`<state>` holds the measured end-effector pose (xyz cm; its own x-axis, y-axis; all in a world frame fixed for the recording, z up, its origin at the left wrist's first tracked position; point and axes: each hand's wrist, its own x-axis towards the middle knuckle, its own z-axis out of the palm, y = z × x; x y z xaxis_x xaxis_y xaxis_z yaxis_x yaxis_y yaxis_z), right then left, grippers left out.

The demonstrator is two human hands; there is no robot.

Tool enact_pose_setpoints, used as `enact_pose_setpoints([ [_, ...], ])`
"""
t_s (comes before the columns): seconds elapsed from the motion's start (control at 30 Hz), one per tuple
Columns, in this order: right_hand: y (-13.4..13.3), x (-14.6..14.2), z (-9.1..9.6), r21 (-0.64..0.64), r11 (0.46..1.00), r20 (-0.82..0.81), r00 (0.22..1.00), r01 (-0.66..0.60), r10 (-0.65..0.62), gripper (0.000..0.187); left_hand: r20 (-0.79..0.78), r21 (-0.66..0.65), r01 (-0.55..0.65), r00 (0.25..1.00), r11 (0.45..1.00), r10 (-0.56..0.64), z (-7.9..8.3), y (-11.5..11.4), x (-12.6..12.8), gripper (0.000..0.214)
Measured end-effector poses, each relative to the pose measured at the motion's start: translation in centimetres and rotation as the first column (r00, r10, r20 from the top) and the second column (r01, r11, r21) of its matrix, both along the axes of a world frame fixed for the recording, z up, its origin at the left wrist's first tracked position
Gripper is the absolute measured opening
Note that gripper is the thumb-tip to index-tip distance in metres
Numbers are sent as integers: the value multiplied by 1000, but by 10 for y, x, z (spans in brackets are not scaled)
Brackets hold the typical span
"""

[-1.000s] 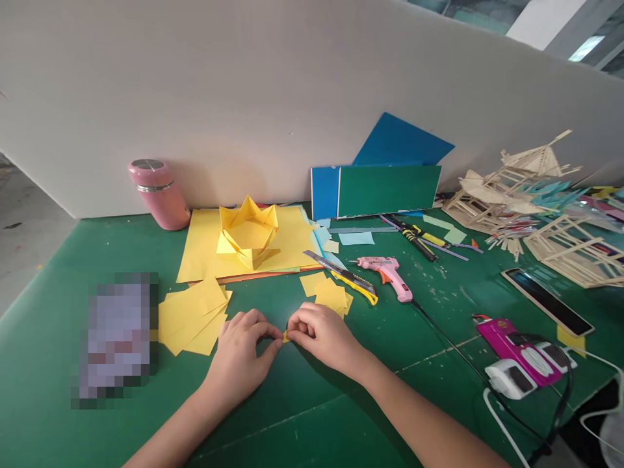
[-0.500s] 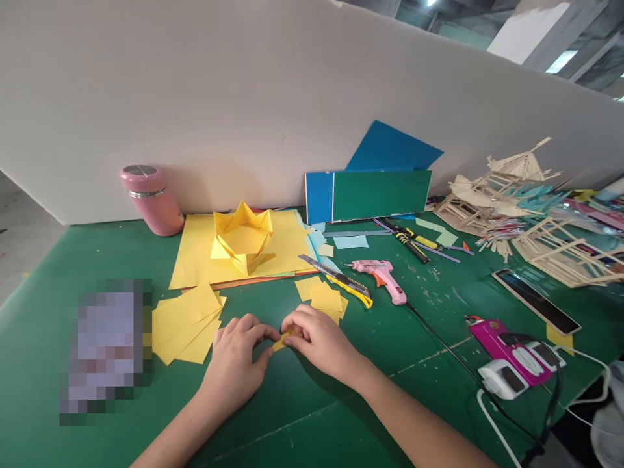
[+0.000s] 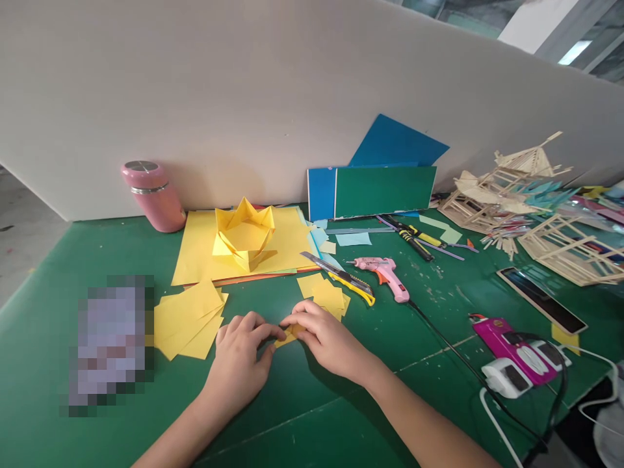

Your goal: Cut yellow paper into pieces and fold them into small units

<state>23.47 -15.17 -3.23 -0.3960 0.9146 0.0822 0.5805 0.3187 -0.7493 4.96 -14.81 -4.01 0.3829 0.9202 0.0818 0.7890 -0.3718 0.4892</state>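
My left hand (image 3: 241, 361) and my right hand (image 3: 326, 338) meet on the green table, fingertips pinched together on a small folded yellow paper piece (image 3: 287, 335) lying between them. Most of that piece is hidden under my fingers. A stack of yellow paper squares (image 3: 188, 318) lies just left of my left hand. A few more yellow squares (image 3: 324, 292) lie just beyond my right hand. Farther back a folded yellow paper crown shape (image 3: 244, 234) rests on large yellow sheets (image 3: 199, 253).
A yellow utility knife (image 3: 344, 278) and a pink glue gun (image 3: 385, 273) lie beyond my right hand. A pink flask (image 3: 153, 195) stands back left. A pink power strip (image 3: 511, 354) with cables sits right. Stick models (image 3: 526, 188) crowd the far right. A blurred patch (image 3: 112, 344) lies left.
The yellow piece shows a little more between my fingers than one second ago. Both hands stay in nearly the same spot; the camera view has shifted slightly.
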Motion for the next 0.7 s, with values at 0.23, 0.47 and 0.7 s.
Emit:
enact_pose_setpoints([
  [0.23,-1,2,-6,15,1000,-14,1000,20,-19,41,26,48,-18,1000,999,17,0,-1,2,18],
  [0.47,-2,4,-4,219,976,129,991,7,-36,19,27,56,-23,999,998,22,1,-3,4,10],
  [0.7,-3,3,-6,279,958,109,993,-68,39,12,11,88,14,1000,996,-15,0,-5,3,9],
])
